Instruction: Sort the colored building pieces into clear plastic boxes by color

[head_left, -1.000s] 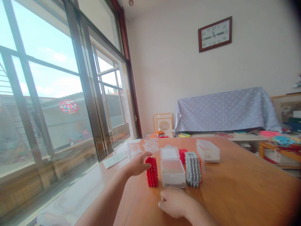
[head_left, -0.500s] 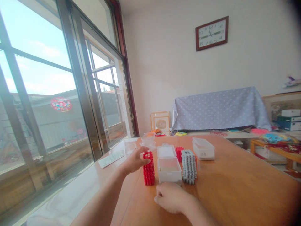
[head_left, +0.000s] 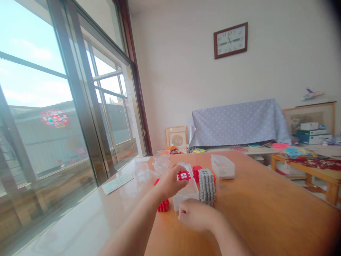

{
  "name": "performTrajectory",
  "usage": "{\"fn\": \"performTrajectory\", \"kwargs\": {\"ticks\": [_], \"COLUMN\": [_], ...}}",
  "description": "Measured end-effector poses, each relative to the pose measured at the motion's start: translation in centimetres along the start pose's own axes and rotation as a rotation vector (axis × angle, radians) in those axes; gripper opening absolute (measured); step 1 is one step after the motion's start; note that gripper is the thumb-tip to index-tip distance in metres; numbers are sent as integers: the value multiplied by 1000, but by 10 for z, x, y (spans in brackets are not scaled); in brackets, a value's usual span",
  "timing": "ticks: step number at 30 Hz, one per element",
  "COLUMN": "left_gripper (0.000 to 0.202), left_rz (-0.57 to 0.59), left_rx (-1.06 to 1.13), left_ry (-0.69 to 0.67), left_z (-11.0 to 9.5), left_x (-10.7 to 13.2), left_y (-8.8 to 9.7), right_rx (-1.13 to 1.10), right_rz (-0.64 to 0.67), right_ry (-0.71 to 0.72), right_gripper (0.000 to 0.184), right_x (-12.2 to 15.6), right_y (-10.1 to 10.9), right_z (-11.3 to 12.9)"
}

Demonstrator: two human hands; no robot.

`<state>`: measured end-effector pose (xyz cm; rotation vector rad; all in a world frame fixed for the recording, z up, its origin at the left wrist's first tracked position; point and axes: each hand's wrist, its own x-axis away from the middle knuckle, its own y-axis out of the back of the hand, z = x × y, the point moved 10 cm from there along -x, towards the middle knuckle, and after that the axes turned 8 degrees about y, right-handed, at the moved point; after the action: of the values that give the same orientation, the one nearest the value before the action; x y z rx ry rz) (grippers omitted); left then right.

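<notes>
My left hand pinches a flat red building tile with a window-like grid, above the open translucent plastic box. A stack of red tiles stands left of the box, partly hidden behind my left wrist. My right hand is curled closed at the box's front right corner. Its fingertips are turned away, so I cannot see what they hold, if anything. Right of the box stands a tall stack of grey tiles, with another red stack behind it and some orange showing at its right side.
A second translucent box sits farther back on the wooden table. Clear plastic containers and a paper sheet lie at the left, near the window. A low wooden bench stands at the right.
My left hand has moved right from the red stack to above the box, carrying a red tile. My right hand stays near the box front. The view has turned slightly right.
</notes>
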<state>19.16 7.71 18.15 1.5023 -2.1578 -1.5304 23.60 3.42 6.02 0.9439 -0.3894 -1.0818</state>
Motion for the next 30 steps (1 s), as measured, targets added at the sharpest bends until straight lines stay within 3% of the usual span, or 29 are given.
{"fn": "performTrajectory", "kwargs": {"ticks": [6,12,18,22,26,28,30], "left_gripper": [30,21,26,28,39,36,29], "left_rz": [-25,-11,26,133,178,128,-15], "left_rx": [49,-71,-104,-54,-29,-38,-29], "left_ry": [32,87,202,370,427,408,363], "left_z": [8,12,41,64,70,65,53], "left_x": [2,-2,-15,-18,-19,-21,-19], "left_y": [-21,-40,-65,-85,-92,-88,-74], "right_rx": [-264,-480,-709,-781,-769,-746,-719], "right_rz": [-219,-701,-1148,-1347,-1520,-1592,-1629], "right_ry": [-98,-41,-65,-69,-76,-83,-108], "right_gripper": [15,28,34,34,34,35,37], "right_x": [21,40,66,84,103,112,118], "right_y": [59,114,135,142,151,155,158], "right_z": [-27,-23,-38,-49,-57,-62,-70]}}
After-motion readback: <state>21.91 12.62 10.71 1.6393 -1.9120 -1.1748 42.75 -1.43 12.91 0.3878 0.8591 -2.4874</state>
